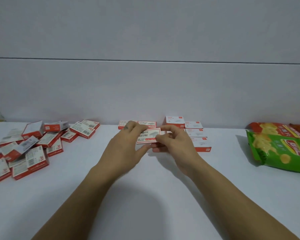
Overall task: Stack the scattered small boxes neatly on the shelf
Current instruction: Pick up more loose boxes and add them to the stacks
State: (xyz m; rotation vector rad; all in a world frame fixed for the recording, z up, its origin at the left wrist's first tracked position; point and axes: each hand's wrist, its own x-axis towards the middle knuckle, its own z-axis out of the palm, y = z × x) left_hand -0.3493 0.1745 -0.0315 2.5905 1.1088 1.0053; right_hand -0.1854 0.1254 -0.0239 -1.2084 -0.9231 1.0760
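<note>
A small red-and-white staple box is held above the white shelf at the middle. My left hand grips its left end, thumb under it. My right hand pinches its right end. Right behind the box, two like boxes lie side by side against the wall. To their right stands a neat stack of boxes, partly hidden by my right hand. A loose heap of several scattered boxes covers the shelf's left part.
Green and red crisp bags lie at the right. A pale wall closes the back of the shelf. The shelf's near part between my forearms is bare white surface.
</note>
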